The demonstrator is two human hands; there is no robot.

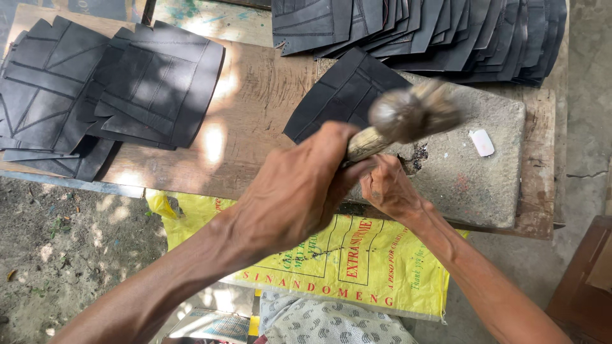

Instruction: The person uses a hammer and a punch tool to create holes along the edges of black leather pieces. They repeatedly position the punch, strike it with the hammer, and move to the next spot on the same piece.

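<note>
Wooden surface [255, 95] carries a stone slab [484, 185], on which a black leather piece [344, 95] is pinned by the right hand [387, 188] while a raised hammer [408, 114] is gripped in the left hand [299, 191]; stacks [115, 89] lie beyond the slab.

At frame centre the left hand [296, 191] closes its grip round the pale wooden handle of a hammer [408, 114], whose blurred metal head hangs over a grey stone slab [484, 185]. The right hand [387, 188] rests at the slab's near edge, beside a black stitched leather piece [344, 92]. More black pieces lie stacked at upper left [108, 89] and upper right [433, 35] on the wooden table [255, 108]. A yellow sack [357, 261] lies below.
</note>
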